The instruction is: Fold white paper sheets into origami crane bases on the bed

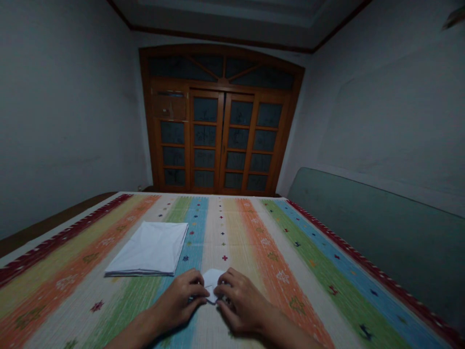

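Observation:
A small folded piece of white paper (214,277) is held between my two hands, near the front of the striped cloth. My left hand (185,294) pinches its left side, thumb below and fingers above. On the right side my right hand (238,298) grips it with curled fingers. The fingertips of both hands are close together and cover the paper's side edges. Beyond my left hand lies a stack of white square paper sheets (148,248), flat on the cloth and apart from both hands.
A striped, patterned cloth (250,247) covers the broad surface under my hands. A pale green panel (363,218) stands along the right side. At the far end is a wooden door with glass panes (221,140), between pale walls.

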A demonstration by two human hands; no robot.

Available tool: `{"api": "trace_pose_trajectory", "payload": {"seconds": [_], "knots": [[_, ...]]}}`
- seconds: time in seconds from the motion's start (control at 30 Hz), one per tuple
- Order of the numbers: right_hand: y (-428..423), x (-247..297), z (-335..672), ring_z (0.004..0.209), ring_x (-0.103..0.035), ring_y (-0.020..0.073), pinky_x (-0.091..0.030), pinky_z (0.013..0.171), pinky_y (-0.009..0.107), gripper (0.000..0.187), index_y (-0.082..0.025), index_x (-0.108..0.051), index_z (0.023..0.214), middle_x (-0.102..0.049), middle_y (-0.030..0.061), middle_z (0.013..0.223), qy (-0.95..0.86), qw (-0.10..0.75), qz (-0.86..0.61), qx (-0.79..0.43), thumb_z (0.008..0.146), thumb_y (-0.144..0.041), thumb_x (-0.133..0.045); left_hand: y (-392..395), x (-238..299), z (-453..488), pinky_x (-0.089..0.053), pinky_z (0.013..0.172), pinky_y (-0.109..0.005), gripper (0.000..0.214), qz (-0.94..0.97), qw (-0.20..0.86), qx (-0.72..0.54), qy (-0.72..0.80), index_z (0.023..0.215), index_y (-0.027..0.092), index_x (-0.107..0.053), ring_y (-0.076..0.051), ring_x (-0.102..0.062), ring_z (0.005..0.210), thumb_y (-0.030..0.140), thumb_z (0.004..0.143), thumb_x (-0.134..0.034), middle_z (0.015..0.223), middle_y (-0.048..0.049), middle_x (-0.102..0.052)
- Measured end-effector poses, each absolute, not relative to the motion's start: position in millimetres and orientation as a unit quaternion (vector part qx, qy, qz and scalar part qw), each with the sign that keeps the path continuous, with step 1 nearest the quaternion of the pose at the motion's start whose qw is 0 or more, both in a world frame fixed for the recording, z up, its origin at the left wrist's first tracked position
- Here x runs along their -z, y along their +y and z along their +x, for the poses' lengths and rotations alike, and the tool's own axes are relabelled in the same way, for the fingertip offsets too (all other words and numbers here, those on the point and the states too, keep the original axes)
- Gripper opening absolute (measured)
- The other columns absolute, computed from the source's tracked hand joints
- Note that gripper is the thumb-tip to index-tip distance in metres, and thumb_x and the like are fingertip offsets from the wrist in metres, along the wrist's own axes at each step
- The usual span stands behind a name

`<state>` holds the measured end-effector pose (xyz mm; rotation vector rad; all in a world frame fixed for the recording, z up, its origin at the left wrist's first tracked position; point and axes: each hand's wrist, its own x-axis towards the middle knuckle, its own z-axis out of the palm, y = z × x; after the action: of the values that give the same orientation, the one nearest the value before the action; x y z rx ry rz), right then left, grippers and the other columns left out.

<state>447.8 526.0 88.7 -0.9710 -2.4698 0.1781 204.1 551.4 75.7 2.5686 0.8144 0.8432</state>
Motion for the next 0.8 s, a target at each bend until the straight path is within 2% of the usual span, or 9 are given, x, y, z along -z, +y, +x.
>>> {"api": "trace_pose_trajectory", "payload": {"seconds": [0.13, 0.3, 0.43, 0.6, 0.8], "knots": [[524.9, -79.8, 443.2, 0.099, -0.060, 0.0258, -0.050, 0.084, 0.037, 0.014, -0.020, -0.072, 0.102, -0.068, 0.0095, 0.105, -0.891, 0.224, -0.384, -0.092, 0.091, -0.027, -0.067, 550.5, -76.5, 203.8, -0.050, 0.077, -0.030, 0.015, 0.897, 0.154, -0.306, 0.279, 0.094, 0.021, -0.076, -0.022, -0.065, 0.087, 0.010, 0.092, -0.065, 0.090, -0.0066, -0.069], [530.3, -70.5, 443.0, 0.098, -0.062, 0.0234, -0.050, 0.085, 0.034, 0.013, -0.019, -0.075, 0.096, -0.069, 0.0082, 0.104, -0.861, 0.276, -0.402, -0.143, 0.083, -0.017, -0.075, 553.6, -74.5, 202.9, -0.047, 0.074, -0.029, 0.022, 0.890, 0.170, -0.310, 0.289, 0.098, 0.021, -0.076, -0.021, -0.065, 0.084, 0.008, 0.093, -0.059, 0.085, -0.0056, -0.071], [531.1, -73.6, 440.5, 0.096, -0.064, 0.0217, -0.050, 0.085, 0.032, 0.013, -0.019, -0.077, 0.092, -0.070, 0.0072, 0.101, -0.838, 0.318, -0.405, -0.181, 0.081, -0.012, -0.076, 557.8, -71.2, 201.4, -0.048, 0.075, -0.029, 0.025, 0.858, 0.217, -0.310, 0.347, 0.105, 0.022, -0.075, -0.021, -0.067, 0.084, 0.008, 0.087, -0.065, 0.089, -0.0044, -0.074], [536.0, -73.5, 433.5, 0.090, -0.065, 0.0212, -0.049, 0.081, 0.031, 0.007, -0.017, -0.076, 0.087, -0.070, 0.0077, 0.093, -0.818, 0.332, -0.436, -0.173, 0.087, -0.013, -0.071, 561.5, -70.2, 201.8, -0.047, 0.071, -0.027, 0.026, 0.847, 0.230, -0.313, 0.363, 0.101, 0.021, -0.075, -0.020, -0.066, 0.077, 0.006, 0.083, -0.062, 0.083, -0.0021, -0.073], [544.1, -63.5, 428.2, 0.084, -0.064, 0.0188, -0.046, 0.076, 0.028, 0.008, -0.016, -0.074, 0.079, -0.068, 0.0049, 0.086, -0.796, 0.336, -0.473, -0.172, 0.084, -0.010, -0.073, 559.8, -70.8, 204.6, -0.048, 0.072, -0.027, 0.023, 0.857, 0.225, -0.315, 0.341, 0.093, 0.020, -0.073, -0.019, -0.064, 0.079, 0.004, 0.088, -0.058, 0.084, -0.0033, -0.070]]}}
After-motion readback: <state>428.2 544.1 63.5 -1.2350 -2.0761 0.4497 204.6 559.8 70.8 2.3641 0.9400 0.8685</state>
